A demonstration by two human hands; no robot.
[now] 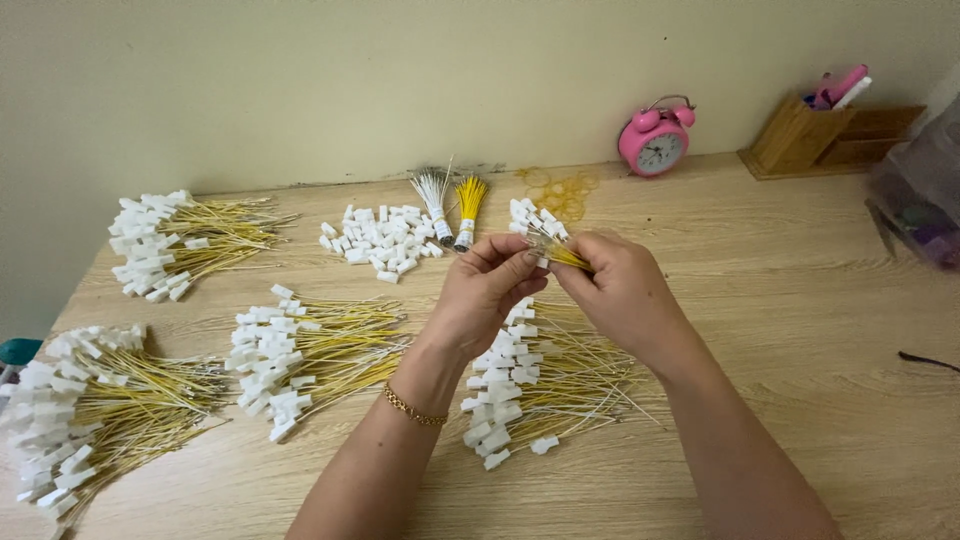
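My right hand (pixel 620 290) grips a small bunch of yellow wires with white plastic connectors (pixel 540 225) fanned out at its far end. My left hand (pixel 490 285) pinches the same bunch from the left, fingertips at the wires. Both hands hover above a pile of finished yellow-wire connectors (pixel 530 385) on the wooden table (pixel 800 300). A gold bracelet sits on my left wrist.
Three more piles of wired connectors lie at the left (pixel 170 240), (pixel 300 355), (pixel 90 410). Loose white connectors (pixel 385 240), a white wire bundle (pixel 433 200), a yellow wire bundle (pixel 468 205) and rubber bands (pixel 560 190) lie further back. A pink alarm clock (pixel 655 140) and wooden organiser (pixel 830 135) stand by the wall.
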